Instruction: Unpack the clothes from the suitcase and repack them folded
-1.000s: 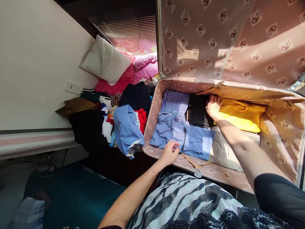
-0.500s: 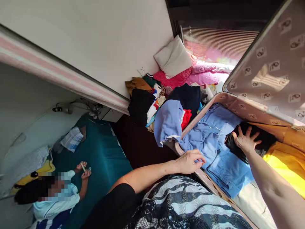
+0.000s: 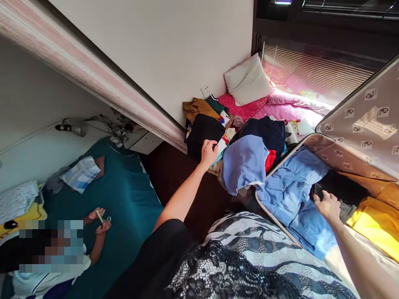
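Observation:
My left hand (image 3: 209, 153) reaches over the clothes pile, at the lower edge of a black garment (image 3: 204, 131). Its fingers are curved, with a gap beside the thumb. A blue garment (image 3: 245, 162) drapes over the pile's near side, with a dark navy one (image 3: 264, 131) behind it. My right hand (image 3: 328, 205) is over the open suitcase (image 3: 339, 149), loosely bent and apart at the fingers, just above folded black clothing (image 3: 343, 189). Blue clothes (image 3: 289, 178) and a yellow garment (image 3: 377, 224) lie beside it in the case.
At left, a person (image 3: 52, 265) on a teal-covered bed (image 3: 124, 199) holds a small stick-like thing. A plaid cloth (image 3: 81, 172) lies on that bed. A white pillow (image 3: 247, 81) leans against the wall behind the pile, near window blinds (image 3: 311, 77).
My left hand has moved from the suitcase's near edge up and left to the pile. My right hand has lifted off the black clothing, its fingers less spread. The view has shifted left.

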`<state>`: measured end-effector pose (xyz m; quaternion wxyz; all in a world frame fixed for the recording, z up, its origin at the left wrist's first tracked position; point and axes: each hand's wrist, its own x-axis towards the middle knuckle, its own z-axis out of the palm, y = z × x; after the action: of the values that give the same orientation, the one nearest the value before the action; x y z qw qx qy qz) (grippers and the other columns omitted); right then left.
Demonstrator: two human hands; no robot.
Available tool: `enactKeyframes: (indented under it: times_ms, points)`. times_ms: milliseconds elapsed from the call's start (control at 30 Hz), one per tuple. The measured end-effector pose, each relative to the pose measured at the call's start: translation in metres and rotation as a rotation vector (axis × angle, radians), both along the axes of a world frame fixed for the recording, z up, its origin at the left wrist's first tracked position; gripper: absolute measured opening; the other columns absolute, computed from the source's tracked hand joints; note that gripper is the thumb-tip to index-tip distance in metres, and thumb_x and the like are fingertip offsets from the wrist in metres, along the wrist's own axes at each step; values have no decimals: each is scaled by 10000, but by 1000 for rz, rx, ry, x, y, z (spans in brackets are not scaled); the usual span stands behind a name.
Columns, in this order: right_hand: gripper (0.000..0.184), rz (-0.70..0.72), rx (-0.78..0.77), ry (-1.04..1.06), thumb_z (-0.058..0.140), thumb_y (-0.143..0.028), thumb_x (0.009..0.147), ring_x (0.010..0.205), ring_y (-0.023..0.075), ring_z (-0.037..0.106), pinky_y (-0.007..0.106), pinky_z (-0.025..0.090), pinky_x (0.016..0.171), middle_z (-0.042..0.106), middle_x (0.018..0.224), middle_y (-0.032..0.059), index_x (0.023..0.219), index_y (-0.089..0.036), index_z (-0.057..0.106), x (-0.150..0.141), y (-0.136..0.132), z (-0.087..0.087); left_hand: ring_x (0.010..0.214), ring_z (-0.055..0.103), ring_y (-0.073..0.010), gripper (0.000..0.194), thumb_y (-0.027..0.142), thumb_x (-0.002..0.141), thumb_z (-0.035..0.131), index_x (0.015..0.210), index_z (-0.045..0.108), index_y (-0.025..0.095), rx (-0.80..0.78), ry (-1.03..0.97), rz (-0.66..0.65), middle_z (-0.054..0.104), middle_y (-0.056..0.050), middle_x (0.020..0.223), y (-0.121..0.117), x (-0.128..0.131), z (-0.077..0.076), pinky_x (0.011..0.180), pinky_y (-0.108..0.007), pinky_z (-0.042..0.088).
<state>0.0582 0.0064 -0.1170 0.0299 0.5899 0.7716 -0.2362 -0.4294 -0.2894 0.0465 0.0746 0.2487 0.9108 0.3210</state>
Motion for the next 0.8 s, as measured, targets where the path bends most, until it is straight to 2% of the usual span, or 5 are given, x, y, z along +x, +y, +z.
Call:
enactKeyframes:
  times_ms: [100,200,400,600,800]
  points:
    - [837,-39,-9,36,381,-625,836,1436,564,578,718,465,1189,670,1347,363,1438,-128,685,-11,-25,22,1125,725,-220,223,162,1010,640,1220,715,168,-11,-166,-130,672,-137,1283,6,18,-26,1001,-352,625]
    - [731,-70,58,142,385,-571,907,1342,488,663,647,514,1178,709,1314,313,1420,-154,697,-40,-57,57,1351,651,-288,387,251,987,749,1359,678,171,-38,-210,-233,643,-171,1396,17,58,-47,1162,-426,557]
    - [591,232,132,445,484,-488,1006,1268,379,657,546,584,1055,694,1405,242,1475,-176,663,-154,-96,118,1509,535,-357,474,302,1028,691,1484,619,195,-46,-243,-239,545,-201,1572,23,103,-61,1242,-523,487]
    - [592,401,165,352,441,-540,1086,1414,418,534,598,474,1138,641,1528,230,1484,-158,656,-259,-114,132,1462,592,-357,520,368,1001,724,1470,613,171,125,-377,-225,616,-224,1481,18,95,-60,1247,-527,472]
    - [679,582,21,295,428,-486,1119,1546,430,471,644,449,1199,436,1732,251,1698,-134,475,-291,-169,135,1476,587,-403,695,260,815,895,1447,616,187,247,-630,-77,626,-234,1523,24,96,-60,1242,-505,454]
